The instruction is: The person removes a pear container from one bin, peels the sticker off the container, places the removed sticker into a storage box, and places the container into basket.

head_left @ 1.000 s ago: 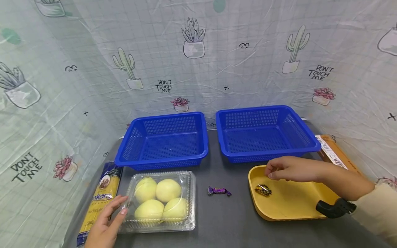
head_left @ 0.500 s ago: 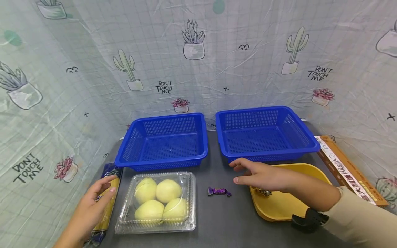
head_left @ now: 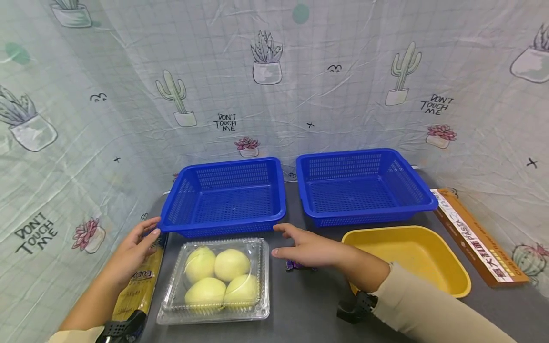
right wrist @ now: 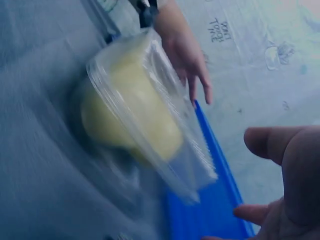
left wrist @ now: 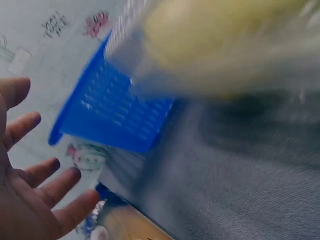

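Found a cloth backdrop (head_left: pixel 64 181) bounding the surface (head_left: pixel 300 305) at left, printed "DON'T TOUCH ME". Saw the left grip (head_left: pixel 133 247) released and spread beside the corner of the left basket (head_left: pixel 231 228), unable to tell contact, above a yellow packet (head_left: pixel 137 290) partly reading "kara". Located the clear container (head_left: pixel 261 312) of yellow fruit (head_left: pixel 231 265) low, left of centre, between both grips. Noted bare room right of it, below the released right grip (head_left: pixel 306 245) and a half-hidden purple candy (head_left: pixel 296 266). Saw the right basket (head_left: pixel 373 214) and, before it, the yellow tray (head_left: pixel 429 267), crossed by the right forearm (head_left: pixel 364 267). Read "PASTA" on the brown box (head_left: pixel 480 245), far right.
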`<action>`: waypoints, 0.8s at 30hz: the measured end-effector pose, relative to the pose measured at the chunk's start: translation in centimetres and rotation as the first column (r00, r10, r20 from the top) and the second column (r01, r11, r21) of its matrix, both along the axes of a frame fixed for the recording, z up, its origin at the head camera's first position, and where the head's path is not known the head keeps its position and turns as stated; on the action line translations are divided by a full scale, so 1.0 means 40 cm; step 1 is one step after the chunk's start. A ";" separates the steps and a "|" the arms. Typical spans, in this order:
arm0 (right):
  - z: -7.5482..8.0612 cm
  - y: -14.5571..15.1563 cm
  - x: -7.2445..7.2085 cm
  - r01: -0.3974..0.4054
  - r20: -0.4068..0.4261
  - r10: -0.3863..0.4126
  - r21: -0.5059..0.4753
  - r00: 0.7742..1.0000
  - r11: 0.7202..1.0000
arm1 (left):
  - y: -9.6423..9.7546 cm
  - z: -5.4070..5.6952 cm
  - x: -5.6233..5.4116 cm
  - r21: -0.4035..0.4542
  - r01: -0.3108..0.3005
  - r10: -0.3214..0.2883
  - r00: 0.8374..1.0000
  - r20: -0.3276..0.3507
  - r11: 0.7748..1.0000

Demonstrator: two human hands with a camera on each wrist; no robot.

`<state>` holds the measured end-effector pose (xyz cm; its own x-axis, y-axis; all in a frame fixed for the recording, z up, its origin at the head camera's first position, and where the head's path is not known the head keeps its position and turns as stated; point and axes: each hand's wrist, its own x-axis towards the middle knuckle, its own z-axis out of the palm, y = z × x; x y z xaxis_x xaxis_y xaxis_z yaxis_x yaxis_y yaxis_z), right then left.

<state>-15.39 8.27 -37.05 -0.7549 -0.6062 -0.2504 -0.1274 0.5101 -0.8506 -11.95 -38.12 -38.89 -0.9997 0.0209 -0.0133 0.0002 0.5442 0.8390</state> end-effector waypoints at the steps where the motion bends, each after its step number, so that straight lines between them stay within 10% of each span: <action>1: -0.009 -0.014 0.002 0.015 0.004 -0.015 -0.011 1.000 1.000 | -0.003 -0.006 -0.013 0.011 -0.003 0.003 1.000 0.002 1.000; 10: -0.097 -0.119 0.048 0.152 0.053 -0.144 -0.189 0.988 0.970 | -0.019 -0.060 -0.103 0.253 -0.023 0.031 0.999 -0.029 0.967; 24: -0.165 -0.181 0.072 0.227 0.088 -0.210 -0.274 0.974 0.935 | -0.024 -0.098 -0.123 0.386 0.056 -0.051 0.998 -0.024 0.921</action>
<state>-12.50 1.04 -43.64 -0.8663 -0.4795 -0.1403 0.0127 0.2596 -0.9656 -16.87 -39.08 -42.79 -0.9970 0.0752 0.0198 0.0329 0.1761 0.9838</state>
